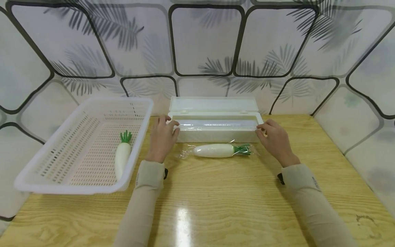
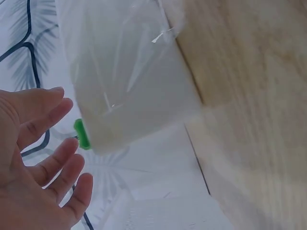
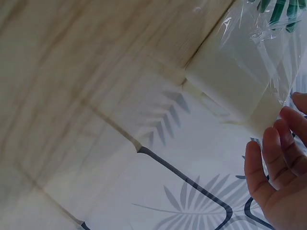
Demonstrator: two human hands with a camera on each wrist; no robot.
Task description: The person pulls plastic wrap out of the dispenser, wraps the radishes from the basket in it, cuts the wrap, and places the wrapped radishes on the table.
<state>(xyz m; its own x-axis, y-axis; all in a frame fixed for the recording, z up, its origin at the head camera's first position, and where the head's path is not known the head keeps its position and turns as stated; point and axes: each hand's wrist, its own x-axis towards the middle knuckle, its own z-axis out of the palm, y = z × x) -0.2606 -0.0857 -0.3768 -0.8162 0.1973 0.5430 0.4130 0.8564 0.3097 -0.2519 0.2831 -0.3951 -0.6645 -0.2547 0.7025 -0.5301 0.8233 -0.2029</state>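
Note:
A long white box stands with its lid raised and a roll of plastic wrap inside. Clear film drapes over the box front. At the box's left end, my left hand has thumb and index finger together at the film's edge; the other fingers spread loosely. My right hand pinches the film's corner at the right end, and the film stretches to those fingertips in the right wrist view. Just before the box lies a white radish with green leaves, wrapped in clear film.
Left of the box is a white perforated plastic basket, holding another white radish with a green top. All stand on a wooden table. Behind rises a patterned wall covering. A green piece shows at the box's end.

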